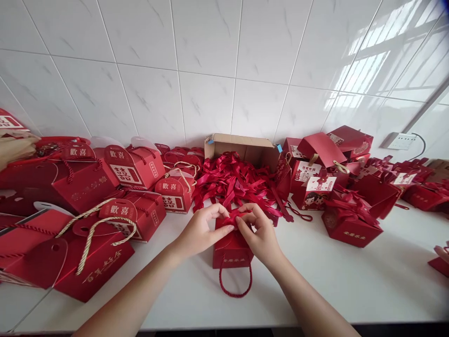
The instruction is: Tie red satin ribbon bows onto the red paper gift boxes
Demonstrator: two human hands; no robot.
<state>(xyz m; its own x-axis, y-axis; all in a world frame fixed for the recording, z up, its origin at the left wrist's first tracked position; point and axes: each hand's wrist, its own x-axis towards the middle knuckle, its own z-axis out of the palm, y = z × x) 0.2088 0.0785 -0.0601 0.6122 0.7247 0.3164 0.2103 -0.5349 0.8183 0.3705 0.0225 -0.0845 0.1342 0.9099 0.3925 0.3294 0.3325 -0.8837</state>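
A small red gift box (233, 248) with gold lettering stands on the white counter in front of me. Its red rope handle (235, 296) hangs down in a loop toward me. Over the box top, my left hand (206, 229) pinches red ribbon (231, 219) between thumb and fingers. Facing it, my right hand (258, 230) has its fingertips closed on the same ribbon, almost touching the left ones. The exact shape of the ribbon is partly hidden by my fingers. Just behind lies a heap of loose red ribbons (238, 180).
The ribbons spill from an open cardboard box (242, 140) against the tiled wall. Red gift boxes (94, 252) with rope handles crowd the left. More boxes (352, 217), some ribbon-tied, stand right. A power strip (400, 140) sits by the wall. Another hand (444, 252) shows at the right edge.
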